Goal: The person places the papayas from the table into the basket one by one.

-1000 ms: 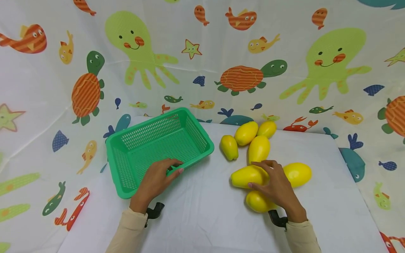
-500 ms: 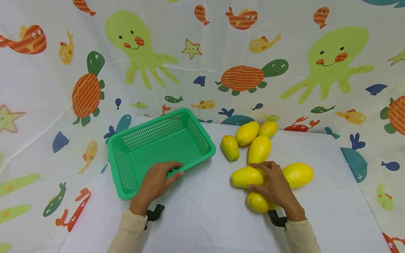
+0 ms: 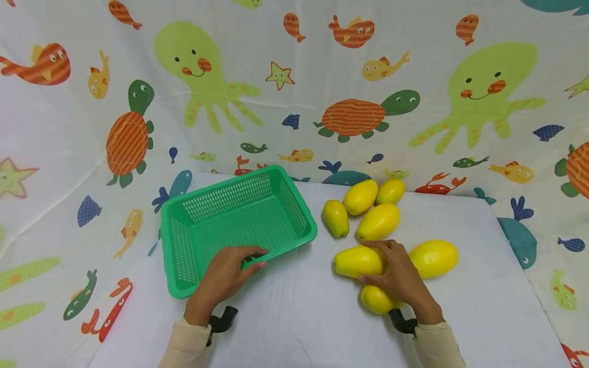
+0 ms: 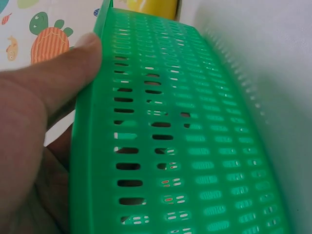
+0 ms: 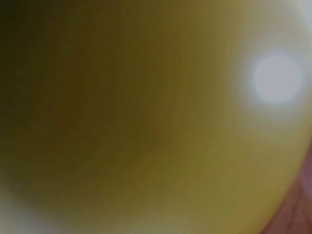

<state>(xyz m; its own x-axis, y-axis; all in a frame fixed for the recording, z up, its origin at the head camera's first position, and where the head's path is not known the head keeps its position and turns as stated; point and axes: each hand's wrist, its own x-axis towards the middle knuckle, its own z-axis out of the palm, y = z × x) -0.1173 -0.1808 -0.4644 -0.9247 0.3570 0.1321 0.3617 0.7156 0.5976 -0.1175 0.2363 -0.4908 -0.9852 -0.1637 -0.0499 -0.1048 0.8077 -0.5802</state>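
Observation:
My left hand grips the near rim of a green plastic basket, with the thumb outside and the fingers over the rim. Close up in the left wrist view is the basket's slotted wall. My right hand holds an elongated, papaya-like yellow fruit between thumb and fingers, its narrow end pointing left. Just below that hand lies a rounder yellow fruit, partly hidden by it. Blurred yellow fruit skin fills most of the right wrist view.
Right of my right hand lies a large yellow fruit. Behind it several more sit grouped, among them a slanted one and a smaller greenish-yellow one. A white cloth covers the table, and a sea-animal curtain stands behind.
The fruit just behind my right hand has turned from nearly upright to slanted. The basket has shifted slightly right with my left hand. The head view has tilted slightly upward.

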